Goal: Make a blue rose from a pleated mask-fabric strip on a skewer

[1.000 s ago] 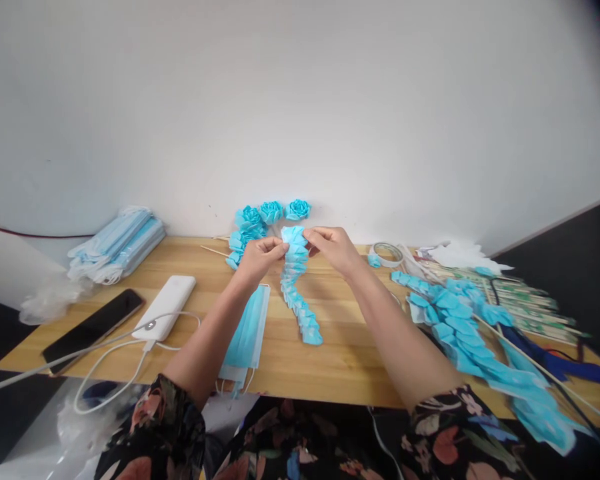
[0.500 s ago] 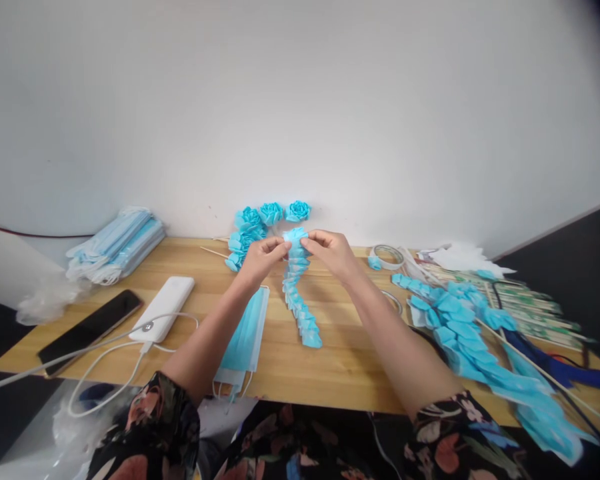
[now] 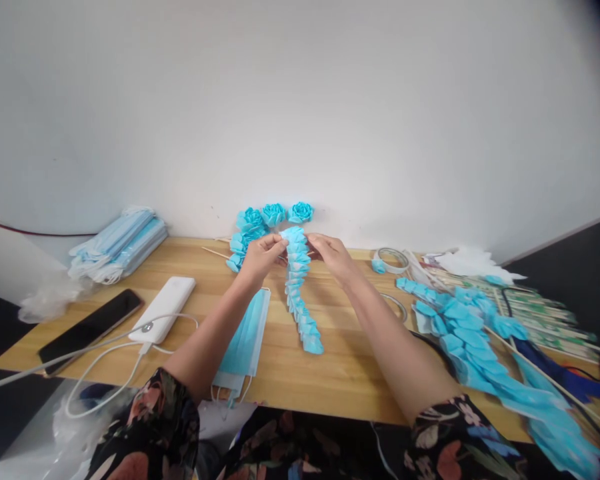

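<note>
A light-blue pleated strip (image 3: 298,283) of thin mask-like fabric, folded into overlapping petal shapes, hangs and trails down the tabletop toward me. My left hand (image 3: 263,259) pinches its upper left edge between thumb and fingers. At the upper right edge my right hand (image 3: 331,257) is closed on the strip, some fingertips hidden behind it. Beyond my left hand lie blue fabric roses (image 3: 251,223), and another rose (image 3: 300,212) sits by the wall. A flat blue face mask (image 3: 244,333) lies under my left forearm.
To the left are a mask stack (image 3: 121,243), a black phone (image 3: 91,330) and a white power bank (image 3: 167,308) with a looping cable. Toward the right lie a tape roll (image 3: 394,261), more pleated blue strips (image 3: 467,333), thin sticks and green-white packets (image 3: 545,313).
My right thumb has moved off the strip's front face to its right edge. The strip's top has turned slightly, showing its folds more openly. My left hand still pinches it.
</note>
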Demonstrator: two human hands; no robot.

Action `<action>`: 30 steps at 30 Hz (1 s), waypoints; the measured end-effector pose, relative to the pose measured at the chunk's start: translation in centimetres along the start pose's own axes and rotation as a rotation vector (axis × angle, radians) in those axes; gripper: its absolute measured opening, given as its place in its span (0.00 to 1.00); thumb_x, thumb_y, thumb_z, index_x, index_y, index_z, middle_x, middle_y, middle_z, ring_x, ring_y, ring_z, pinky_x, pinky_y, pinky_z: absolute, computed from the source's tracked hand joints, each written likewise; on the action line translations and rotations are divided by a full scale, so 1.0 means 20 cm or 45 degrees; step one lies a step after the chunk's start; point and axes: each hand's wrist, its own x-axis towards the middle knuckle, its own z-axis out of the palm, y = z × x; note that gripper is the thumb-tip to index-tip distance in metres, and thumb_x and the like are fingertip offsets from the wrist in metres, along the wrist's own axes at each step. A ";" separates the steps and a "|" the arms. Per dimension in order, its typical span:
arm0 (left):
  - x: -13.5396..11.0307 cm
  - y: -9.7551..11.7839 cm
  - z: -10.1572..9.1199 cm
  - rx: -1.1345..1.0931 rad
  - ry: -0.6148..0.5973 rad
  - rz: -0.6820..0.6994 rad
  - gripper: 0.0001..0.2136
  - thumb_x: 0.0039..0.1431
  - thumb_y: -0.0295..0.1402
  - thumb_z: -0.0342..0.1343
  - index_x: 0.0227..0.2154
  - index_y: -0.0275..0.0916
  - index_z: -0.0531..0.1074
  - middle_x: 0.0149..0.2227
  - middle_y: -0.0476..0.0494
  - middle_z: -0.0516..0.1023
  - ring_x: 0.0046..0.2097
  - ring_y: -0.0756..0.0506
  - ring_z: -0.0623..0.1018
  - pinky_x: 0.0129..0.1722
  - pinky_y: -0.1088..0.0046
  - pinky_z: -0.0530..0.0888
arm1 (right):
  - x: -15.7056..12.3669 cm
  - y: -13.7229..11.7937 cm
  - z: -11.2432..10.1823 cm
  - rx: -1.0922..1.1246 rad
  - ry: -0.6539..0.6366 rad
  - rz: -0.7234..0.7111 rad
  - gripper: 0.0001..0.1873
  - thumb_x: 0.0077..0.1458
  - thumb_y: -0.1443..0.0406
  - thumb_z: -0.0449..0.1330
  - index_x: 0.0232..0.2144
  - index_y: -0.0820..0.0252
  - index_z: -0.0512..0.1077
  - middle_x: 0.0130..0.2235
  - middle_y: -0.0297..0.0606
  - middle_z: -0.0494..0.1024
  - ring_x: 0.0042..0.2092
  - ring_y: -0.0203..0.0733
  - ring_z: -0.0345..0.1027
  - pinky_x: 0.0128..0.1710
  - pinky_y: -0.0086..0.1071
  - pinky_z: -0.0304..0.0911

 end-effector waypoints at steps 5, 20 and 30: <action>-0.02 -0.04 0.01 0.011 0.012 0.000 0.15 0.47 0.44 0.65 0.24 0.36 0.71 0.21 0.51 0.72 0.24 0.51 0.73 0.27 0.75 0.73 | -0.04 0.01 -0.01 -0.063 -0.076 0.016 0.19 0.46 0.50 0.64 0.29 0.61 0.74 0.28 0.33 0.74 0.32 0.36 0.66 0.36 0.30 0.64; -0.07 -0.08 -0.02 -0.021 0.021 -0.009 0.15 0.48 0.44 0.65 0.24 0.36 0.72 0.22 0.51 0.74 0.24 0.52 0.72 0.27 0.75 0.72 | -0.06 0.06 0.02 -0.082 0.041 -0.007 0.18 0.52 0.51 0.60 0.29 0.61 0.75 0.28 0.34 0.75 0.32 0.37 0.67 0.34 0.30 0.64; -0.07 -0.08 -0.01 -0.264 0.071 -0.037 0.18 0.46 0.46 0.67 0.27 0.37 0.71 0.24 0.51 0.73 0.27 0.52 0.74 0.26 0.75 0.74 | -0.18 0.16 -0.05 -0.066 -0.180 0.038 0.23 0.54 0.49 0.62 0.45 0.57 0.79 0.46 0.38 0.82 0.47 0.44 0.73 0.51 0.37 0.66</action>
